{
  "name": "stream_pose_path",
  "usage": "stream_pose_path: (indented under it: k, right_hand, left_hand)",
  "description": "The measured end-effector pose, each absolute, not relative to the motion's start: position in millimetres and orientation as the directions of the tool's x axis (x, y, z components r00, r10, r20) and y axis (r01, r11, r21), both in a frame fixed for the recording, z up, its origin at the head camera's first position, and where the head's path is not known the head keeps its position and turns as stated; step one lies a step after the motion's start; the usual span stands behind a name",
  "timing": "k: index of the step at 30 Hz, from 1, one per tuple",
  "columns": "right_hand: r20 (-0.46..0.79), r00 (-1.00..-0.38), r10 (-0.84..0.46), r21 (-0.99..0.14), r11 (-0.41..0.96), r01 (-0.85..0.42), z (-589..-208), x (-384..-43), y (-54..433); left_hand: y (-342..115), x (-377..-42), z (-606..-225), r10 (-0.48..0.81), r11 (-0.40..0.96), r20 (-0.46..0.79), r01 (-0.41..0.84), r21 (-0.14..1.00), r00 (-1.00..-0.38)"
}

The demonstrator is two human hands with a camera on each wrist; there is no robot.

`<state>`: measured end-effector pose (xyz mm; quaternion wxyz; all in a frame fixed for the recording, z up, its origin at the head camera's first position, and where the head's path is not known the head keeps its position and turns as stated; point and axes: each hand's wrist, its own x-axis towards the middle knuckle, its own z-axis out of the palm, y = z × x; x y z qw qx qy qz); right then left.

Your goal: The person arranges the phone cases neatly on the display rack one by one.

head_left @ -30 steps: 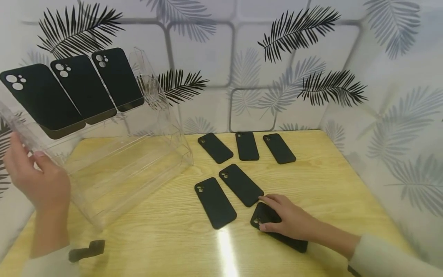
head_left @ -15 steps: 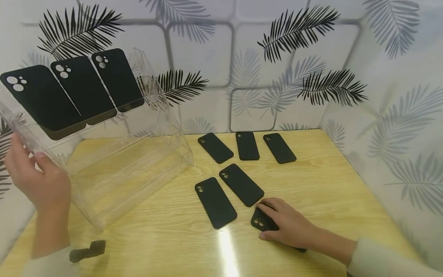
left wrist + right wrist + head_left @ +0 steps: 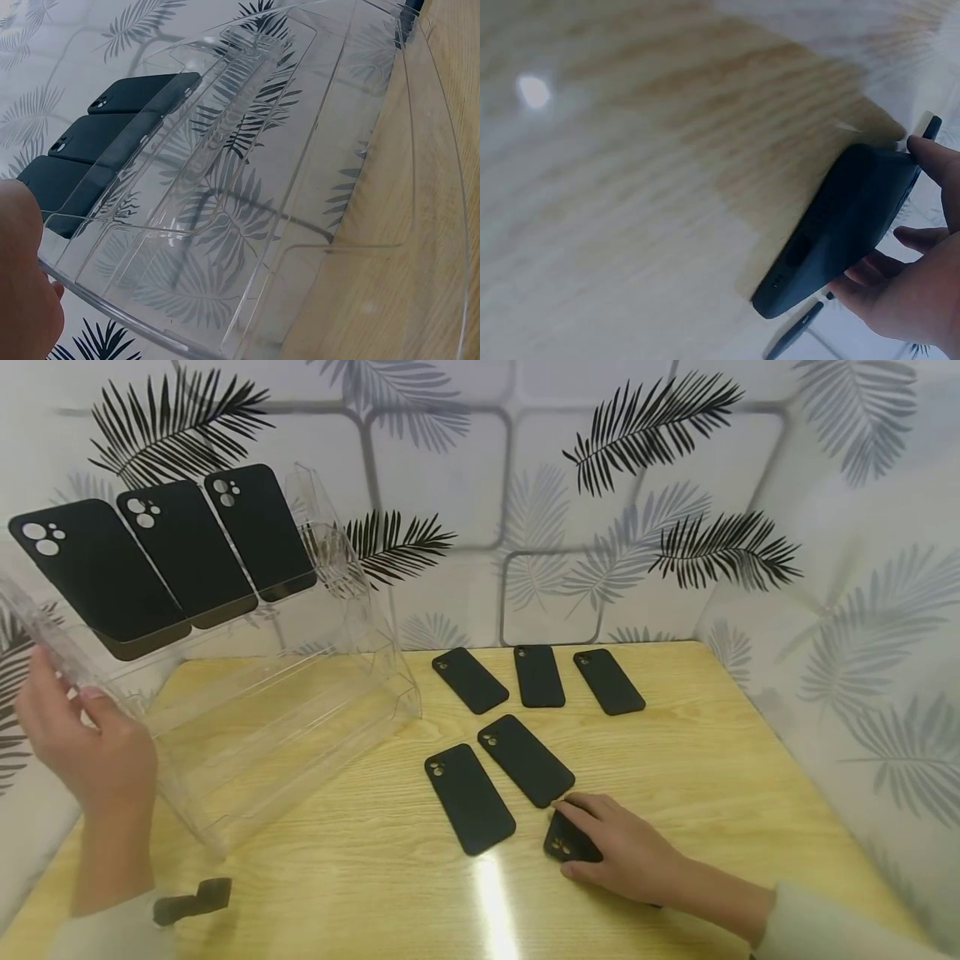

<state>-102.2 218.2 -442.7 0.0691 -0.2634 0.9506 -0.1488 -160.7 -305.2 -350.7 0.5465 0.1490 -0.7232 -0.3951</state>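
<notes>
My left hand (image 3: 93, 743) grips the left side wall of a clear acrylic tiered display rack (image 3: 401, 685), thumb on the near side. Three black phone cases stand in the rack's top tier: the left case (image 3: 97, 568), the middle case (image 3: 187, 547) and the right case (image 3: 262, 531). At the table's front right, my right hand (image 3: 630, 852) holds another black phone case (image 3: 847, 217) from above. Its thumb and fingers lie at opposite long edges in the right wrist view. The case's camera end shows beyond the hand in the head view; the rest is mostly covered.
Several more black phone cases lie on the wooden table (image 3: 352, 877): two near the middle, one case (image 3: 470, 799) and another (image 3: 527, 760), and a back row including one case (image 3: 538, 677). Leaf-patterned walls (image 3: 450, 485) stand behind and to the right.
My right hand has shifted over the phone case, its fingers closing in around the edges and covering more of it. The left hand and the rack keep their place.
</notes>
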Motion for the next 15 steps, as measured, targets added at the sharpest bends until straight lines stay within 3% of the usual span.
stream_pose_path:
  k: [15]
  right_hand:
    - [0.114,-0.847,-0.519,-0.313,0.791,-0.526,-421,-122,201]
  left_hand:
    - [-309,-164,-354,-0.644,0.649,0.676,0.213,0.731,-0.359]
